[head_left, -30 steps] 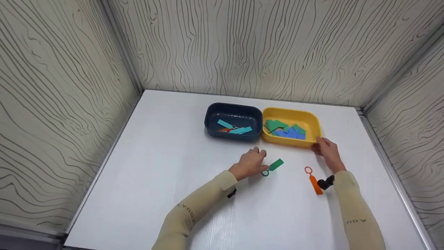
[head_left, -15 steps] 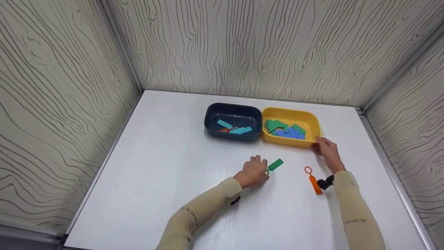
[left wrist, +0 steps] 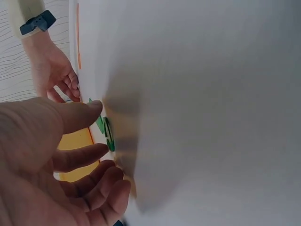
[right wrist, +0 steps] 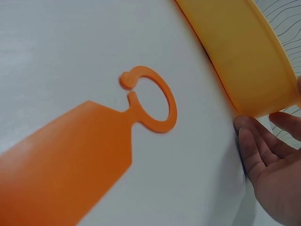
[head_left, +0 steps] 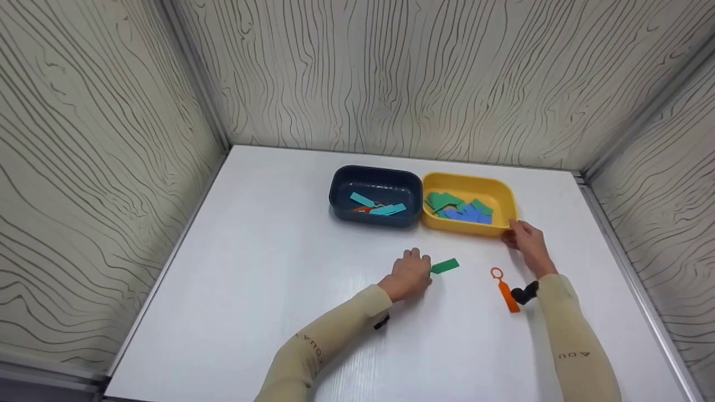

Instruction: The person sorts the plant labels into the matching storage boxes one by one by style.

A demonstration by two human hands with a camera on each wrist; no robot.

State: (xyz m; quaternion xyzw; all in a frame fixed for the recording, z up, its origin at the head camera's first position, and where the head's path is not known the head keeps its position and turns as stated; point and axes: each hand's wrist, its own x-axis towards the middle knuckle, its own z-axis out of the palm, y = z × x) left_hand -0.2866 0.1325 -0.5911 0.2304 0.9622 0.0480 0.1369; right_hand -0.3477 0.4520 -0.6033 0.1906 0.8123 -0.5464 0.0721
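Note:
A green tag (head_left: 445, 266) with a ring end lies on the white table, and my left hand (head_left: 410, 274) is right over its ring. In the left wrist view the thumb and index finger stand apart on either side of the green ring (left wrist: 108, 134), fingertips close at it. My right hand (head_left: 528, 245) holds the near right corner of a yellow plastic box (head_left: 463, 226), one fingertip on the rim and the other fingers low against the wall. Nearer to me lies an orange tag (head_left: 507, 295), its open ring (right wrist: 171, 101) plain in the right wrist view.
Green and blue pieces (head_left: 469, 212) lie in the yellow box. Against its left side stands a dark blue box (head_left: 375, 220) with several light blue and red tags (head_left: 388, 209) inside. Wood-patterned panels (head_left: 391, 72) wall in the table (head_left: 251, 251) at the back and sides.
My left hand has drawn back a little toward me and come over the green tag's ring. The tag has turned slightly. My right hand stays at the yellow box.

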